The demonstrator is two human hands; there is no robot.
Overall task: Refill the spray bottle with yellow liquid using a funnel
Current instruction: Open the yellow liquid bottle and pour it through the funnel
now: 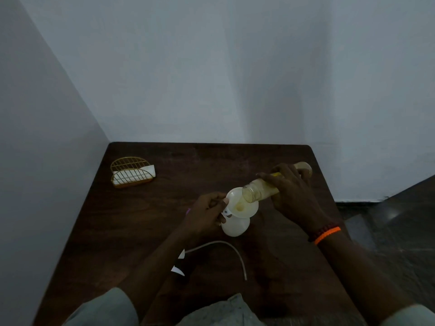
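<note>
A white spray bottle (235, 228) stands without its head on the dark wooden table (146, 222). A white funnel (235, 203) sits in its neck, with yellow liquid pooled at the funnel's centre. My left hand (207, 214) pinches the funnel's left rim. My right hand (292, 194) grips a clear plastic bottle (261, 190) of yellow liquid, tipped nearly level with its open mouth over the funnel. The spray head with its curved dip tube (226, 248) lies on the table in front of the bottle, partly hidden by my left forearm.
A gold wire napkin holder (131, 172) with white napkins stands at the table's far left. White walls meet in a corner behind the table. Dark floor shows beyond the table's right edge.
</note>
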